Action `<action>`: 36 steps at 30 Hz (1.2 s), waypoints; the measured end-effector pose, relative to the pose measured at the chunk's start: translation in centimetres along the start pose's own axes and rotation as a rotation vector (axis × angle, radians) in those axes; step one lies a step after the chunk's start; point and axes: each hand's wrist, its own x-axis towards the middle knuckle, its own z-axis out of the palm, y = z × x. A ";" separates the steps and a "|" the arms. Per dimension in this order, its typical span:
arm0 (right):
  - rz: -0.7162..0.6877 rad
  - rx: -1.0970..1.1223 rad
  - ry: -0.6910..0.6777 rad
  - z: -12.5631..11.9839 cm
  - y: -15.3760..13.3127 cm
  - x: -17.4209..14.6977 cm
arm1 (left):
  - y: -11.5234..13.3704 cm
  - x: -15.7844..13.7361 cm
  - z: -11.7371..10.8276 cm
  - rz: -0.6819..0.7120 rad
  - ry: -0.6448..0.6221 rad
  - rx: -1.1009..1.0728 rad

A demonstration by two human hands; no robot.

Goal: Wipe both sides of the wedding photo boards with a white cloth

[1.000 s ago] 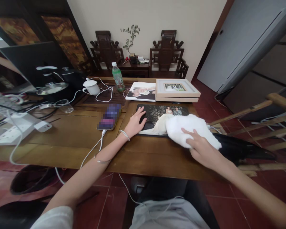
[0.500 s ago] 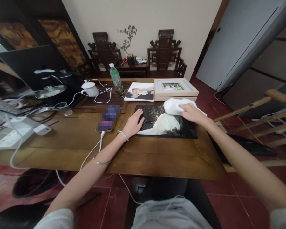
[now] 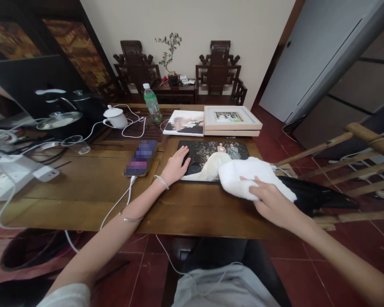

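A dark photo panel (image 3: 196, 154) lies flat on the wooden table (image 3: 192, 213); its picture shows two people and a long white dress train. My left hand (image 3: 176, 164) rests on the panel's left edge with fingers stretched out, holding nothing. In my right hand (image 3: 273, 202) is a folded white cloth (image 3: 251, 172), gripped at its near side. This cloth lies over the panel's lower right part and hides that corner. Beyond the panel are a white photo print (image 3: 184, 123) and a pale wooden picture frame (image 3: 256, 123), the frame stacked on another flat piece.
Left of my left hand lies a phone (image 3: 141, 157) with its charging cable. Further back stand a green-labelled bottle (image 3: 152, 104) and a white lidded cup (image 3: 115, 117). A power strip (image 3: 9, 177), cables and a pot (image 3: 60, 123) fill the left side. A wooden chair (image 3: 371, 140) stands right.
My right hand has drawn the cloth from the panel's upper right toward me, down to its lower right, uncovering the two pictured people. My left hand stays at the left edge.
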 end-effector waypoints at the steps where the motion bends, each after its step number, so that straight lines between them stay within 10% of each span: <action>1: -0.009 0.002 -0.009 -0.1 -0.2 -0.4 | 0.0 0.0 0.0 0.000 0.000 0.001; 16: 0.132 -0.022 0.146 -1.3 8.0 12.6 | -0.3 -0.1 0.0 0.016 0.018 -0.016; 30: -0.024 -0.006 -0.001 0.1 -0.3 -0.3 | -0.1 0.0 0.2 0.008 0.006 0.005; 36: 0.063 -0.039 0.010 -0.4 1.7 3.6 | -0.2 0.0 -0.1 0.014 -0.018 0.017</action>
